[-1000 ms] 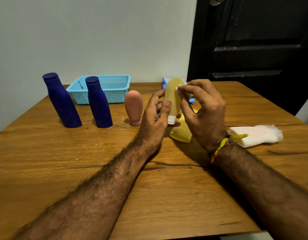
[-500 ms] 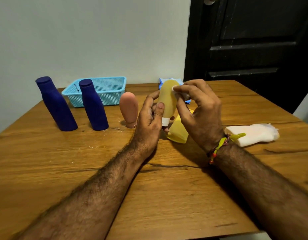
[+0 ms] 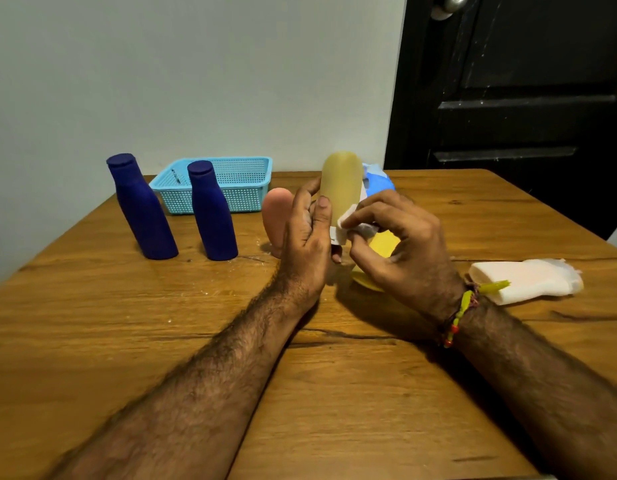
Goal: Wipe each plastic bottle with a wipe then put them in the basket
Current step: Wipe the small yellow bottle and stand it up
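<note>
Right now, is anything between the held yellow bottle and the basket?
Partly. The left hand holds the yellow bottle upright, cap down, while the right hand wipes it. The pink bottle and a blue bottle stand before the basket; going over them looks clear.

Both hands raised mid-table: left hand point(image 3: 305, 237) gripping, right hand point(image 3: 400, 251) pinching.
</note>
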